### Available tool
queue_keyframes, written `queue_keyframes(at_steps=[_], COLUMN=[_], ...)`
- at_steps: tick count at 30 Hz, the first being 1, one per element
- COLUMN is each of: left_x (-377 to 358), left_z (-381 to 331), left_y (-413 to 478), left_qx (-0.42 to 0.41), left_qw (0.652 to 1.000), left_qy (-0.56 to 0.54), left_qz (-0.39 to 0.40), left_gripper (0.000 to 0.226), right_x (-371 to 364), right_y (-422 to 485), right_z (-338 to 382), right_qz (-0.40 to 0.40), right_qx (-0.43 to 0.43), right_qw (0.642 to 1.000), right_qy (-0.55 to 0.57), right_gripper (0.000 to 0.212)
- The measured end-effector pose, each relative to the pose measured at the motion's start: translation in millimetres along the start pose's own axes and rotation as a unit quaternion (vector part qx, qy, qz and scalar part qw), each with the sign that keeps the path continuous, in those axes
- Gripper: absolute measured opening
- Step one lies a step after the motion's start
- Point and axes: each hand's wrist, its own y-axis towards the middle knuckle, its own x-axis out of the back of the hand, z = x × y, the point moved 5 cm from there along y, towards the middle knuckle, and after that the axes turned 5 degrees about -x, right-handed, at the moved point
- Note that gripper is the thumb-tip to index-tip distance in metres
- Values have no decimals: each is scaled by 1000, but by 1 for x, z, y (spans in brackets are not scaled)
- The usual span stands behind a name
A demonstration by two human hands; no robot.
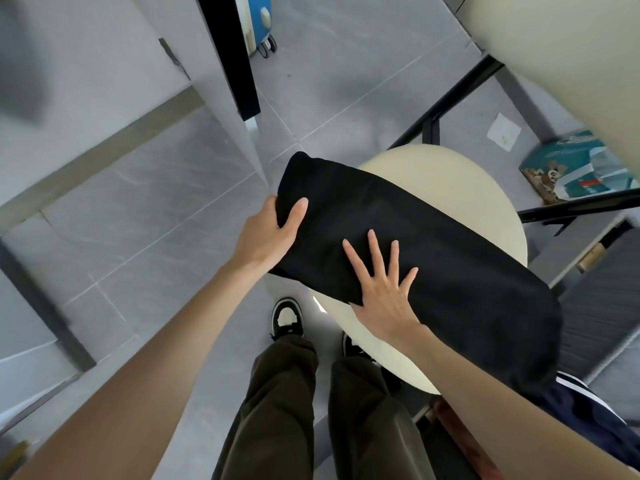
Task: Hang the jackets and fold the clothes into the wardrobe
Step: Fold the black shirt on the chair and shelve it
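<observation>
Bare forearms reach up from the bottom of the frame toward a folded black garment (443,233), which lies slantwise across a round cream stool (450,174) in the middle of the frame, both ends hanging past the seat. The left hand (273,233) clasps the garment's upper-left end, thumb on top and fingers tucked beneath. The right hand (384,292) lies flat on the cloth near its lower edge, fingers straight and spread apart, gripping nothing. Below the hands are dark olive trousers (277,393) and a black-and-white shoe (287,317) on the grey tiled floor (173,237). A dark blue garment with white stripes (588,410) shows at the lower right, just under the black one's end. A printed box (571,168) sits at the right edge and a blue suitcase (256,19) at the top.
</observation>
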Motion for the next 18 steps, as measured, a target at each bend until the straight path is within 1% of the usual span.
queue_keyframes(at_steps=[2, 3, 5, 7, 8, 10, 12, 13, 15, 16, 18], left_x=[2, 3, 1, 0, 1, 3, -1, -2, -5, -7, -18], left_z=[5, 6, 8, 11, 15, 27, 42, 47, 53, 53, 50], left_y=[4, 5, 6, 6, 6, 3, -2, -4, -10, -14, -27], left_qx=[28, 37, 67, 91, 93, 98, 127, 148, 191, 206, 239], left_qw=[998, 997, 993, 990, 992, 991, 985, 983, 976, 971, 953], left_qy=[36, 33, -6, -35, -10, 76, 117, 111, 55, 9, -101], left_qz=[48, 64, 97, 100, 83, 53, 21, -7, -86, -122, -156], left_gripper=[49, 53, 60, 62, 63, 63, 59, 55, 47, 48, 64], right_x=[0, 0, 0, -1, -1, -5, -10, -11, -11, -10, -2], right_y=[-1, -2, -4, -6, -6, -7, -5, -4, -2, -2, -2], right_z=[1, 1, 1, -2, -3, -3, -4, -4, -6, -8, -12], right_qz=[1, 0, -8, -16, -17, -4, 20, 33, 67, 87, 111], right_qx=[1, 5, 10, 10, 8, 2, -1, 3, 19, 31, 56], right_qw=[1000, 1000, 1000, 1000, 1000, 1000, 999, 998, 996, 995, 992], right_qy=[-9, -8, -4, -3, -6, -27, -50, -53, -47, -41, -3], right_gripper=[112, 113, 113, 113, 112, 110, 104, 101, 95, 94, 90])
